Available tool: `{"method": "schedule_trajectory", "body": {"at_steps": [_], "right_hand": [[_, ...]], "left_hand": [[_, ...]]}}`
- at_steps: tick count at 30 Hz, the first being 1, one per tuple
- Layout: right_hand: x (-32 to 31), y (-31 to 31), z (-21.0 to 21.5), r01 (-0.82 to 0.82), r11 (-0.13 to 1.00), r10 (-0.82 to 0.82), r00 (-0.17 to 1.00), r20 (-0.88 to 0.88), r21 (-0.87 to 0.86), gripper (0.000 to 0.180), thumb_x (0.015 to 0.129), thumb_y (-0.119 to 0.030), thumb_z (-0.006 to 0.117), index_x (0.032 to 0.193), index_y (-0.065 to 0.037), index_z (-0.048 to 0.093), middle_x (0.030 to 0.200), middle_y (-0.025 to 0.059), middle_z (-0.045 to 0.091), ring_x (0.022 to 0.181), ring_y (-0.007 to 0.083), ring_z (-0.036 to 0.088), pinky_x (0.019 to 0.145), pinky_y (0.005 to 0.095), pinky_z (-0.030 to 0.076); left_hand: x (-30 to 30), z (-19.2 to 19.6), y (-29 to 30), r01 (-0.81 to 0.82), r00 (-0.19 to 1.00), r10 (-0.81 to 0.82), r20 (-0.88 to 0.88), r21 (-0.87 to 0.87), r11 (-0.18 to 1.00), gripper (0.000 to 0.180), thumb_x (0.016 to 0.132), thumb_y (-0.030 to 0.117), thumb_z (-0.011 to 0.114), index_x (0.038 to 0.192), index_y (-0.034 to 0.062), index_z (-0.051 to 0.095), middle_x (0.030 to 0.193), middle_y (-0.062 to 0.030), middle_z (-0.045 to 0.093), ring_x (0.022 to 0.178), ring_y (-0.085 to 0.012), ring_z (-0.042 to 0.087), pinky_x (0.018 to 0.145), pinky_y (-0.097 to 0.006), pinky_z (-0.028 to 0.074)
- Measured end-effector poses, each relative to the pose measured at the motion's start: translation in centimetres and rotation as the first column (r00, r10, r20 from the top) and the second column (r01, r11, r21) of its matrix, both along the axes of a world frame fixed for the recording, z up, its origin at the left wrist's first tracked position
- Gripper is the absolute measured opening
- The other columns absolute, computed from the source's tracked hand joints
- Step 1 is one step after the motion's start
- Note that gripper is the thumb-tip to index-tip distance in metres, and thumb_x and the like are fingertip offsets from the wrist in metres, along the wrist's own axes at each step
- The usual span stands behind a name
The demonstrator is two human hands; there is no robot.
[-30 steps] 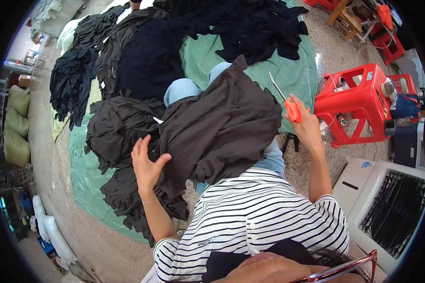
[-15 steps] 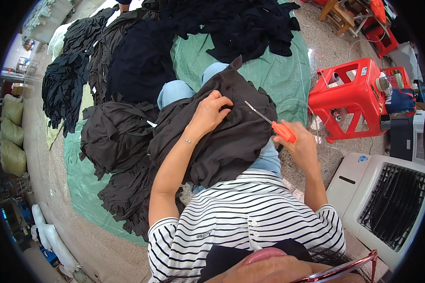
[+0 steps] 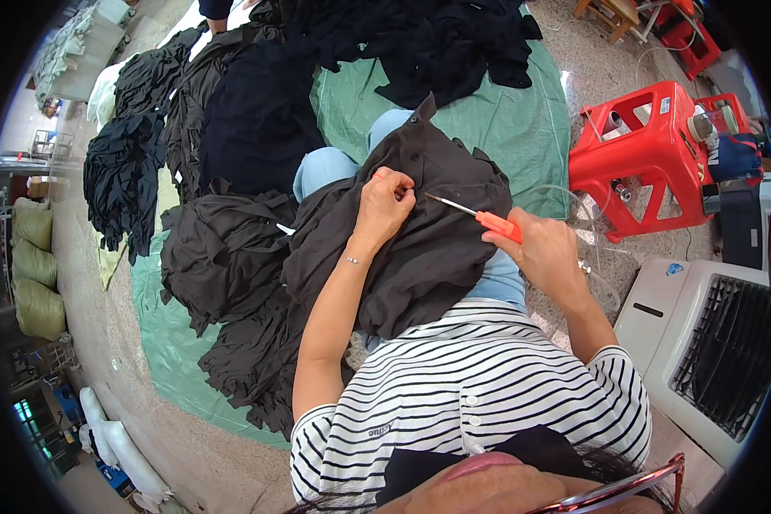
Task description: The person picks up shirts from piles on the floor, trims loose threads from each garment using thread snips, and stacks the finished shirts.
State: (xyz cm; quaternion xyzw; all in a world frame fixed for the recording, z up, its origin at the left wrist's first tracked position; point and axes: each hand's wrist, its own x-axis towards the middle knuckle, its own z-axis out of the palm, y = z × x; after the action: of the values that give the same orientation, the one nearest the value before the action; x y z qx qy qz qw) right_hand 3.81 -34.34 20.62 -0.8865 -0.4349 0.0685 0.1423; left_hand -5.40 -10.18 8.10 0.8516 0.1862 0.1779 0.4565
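Note:
Across my lap lies a dark grey-brown garment (image 3: 428,270), its buttoned strip and pointed end toward the far side. Near that strip, the fingers of my left hand (image 3: 385,201) are pinched together against the cloth; what is between them is too small to make out. My right hand (image 3: 544,253) is closed round the orange handle of slim scissors (image 3: 497,224). Their narrow metal blades look shut and point left, with the tip just over the cloth, close to my left fingertips.
Heaps of dark clothes (image 3: 223,248) lie left and ahead on a green sheet (image 3: 531,128). Red plastic stools (image 3: 638,163) and a white air cooler (image 3: 694,343) stand at my right. Olive sacks (image 3: 38,265) are at far left. Another person's hand (image 3: 217,24) shows at the far edge.
The scissors have moved left and slightly down, bringing their tip near my left hand. My left fingers have drawn tighter together. The whole view has shifted slightly.

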Motion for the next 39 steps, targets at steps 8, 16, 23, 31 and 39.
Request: {"method": "schedule_trajectory", "body": {"at_steps": [8,16,23,31,39], "right_hand": [[0.3,0.4,-0.3,0.059,0.998,-0.059,0.998,-0.019,-0.024,0.047,0.087,-0.051,0.066,0.081,-0.006,0.056,0.065,0.0146,0.064,0.061,0.0362,0.065,0.053,0.0448,0.049],[1.6,1.0,-0.9,0.17,0.985,-0.17,0.985,-0.013,0.038,0.046,0.087,-0.049,0.068,0.084,-0.004,0.056,0.074,0.0155,0.067,0.067,0.0369,0.066,0.058,0.046,0.05],[2.0,1.6,-1.4,0.133,0.991,-0.132,0.989,-0.066,0.005,0.048,0.088,-0.052,0.064,0.083,-0.005,0.057,0.069,0.0171,0.066,0.066,0.038,0.066,0.057,0.0472,0.05],[2.6,2.2,-1.3,0.185,0.982,-0.182,0.981,-0.06,0.044,0.046,0.087,-0.051,0.066,0.086,-0.006,0.058,0.066,0.0186,0.064,0.066,0.0407,0.065,0.057,0.0495,0.048],[0.3,-2.1,1.8,0.233,0.967,-0.209,0.957,-0.199,0.103,0.036,0.084,-0.04,0.074,0.089,-0.007,0.062,0.064,0.0168,0.06,0.062,0.0393,0.061,0.055,0.0458,0.044]], "left_hand": [[0.3,-0.3,0.0,0.006,0.998,-0.008,0.059,0.035,0.999,0.009,0.077,-0.002,0.067,0.085,-0.0015,0.065,0.084,-0.0112,0.059,0.066,-0.0218,0.062,0.063,-0.033,0.051],[5.0,2.0,2.6,0.119,0.993,-0.113,-0.043,0.192,0.974,0.019,0.079,0.006,0.069,0.098,0.0062,0.066,0.089,-0.0136,0.057,0.077,-0.0317,0.062,0.071,-0.04,0.051],[5.3,0.9,2.7,0.07,0.997,-0.065,-0.034,0.17,0.983,0.016,0.075,0.002,0.065,0.09,-0.0006,0.064,0.082,-0.0158,0.064,0.078,-0.0326,0.065,0.073,-0.04,0.052],[5.0,1.7,2.3,0.017,0.999,-0.02,0.043,0.062,0.998,0.014,0.078,0.002,0.068,0.09,0.0001,0.062,0.078,-0.0147,0.063,0.073,-0.0298,0.064,0.068,-0.038,0.051],[5.0,7.0,2.0,0.562,0.704,-0.454,-0.546,0.037,0.826,0.037,0.071,0.03,0.08,0.093,0.0015,0.072,0.086,-0.0172,0.071,0.086,-0.0304,0.069,0.079,-0.037,0.053]]}}
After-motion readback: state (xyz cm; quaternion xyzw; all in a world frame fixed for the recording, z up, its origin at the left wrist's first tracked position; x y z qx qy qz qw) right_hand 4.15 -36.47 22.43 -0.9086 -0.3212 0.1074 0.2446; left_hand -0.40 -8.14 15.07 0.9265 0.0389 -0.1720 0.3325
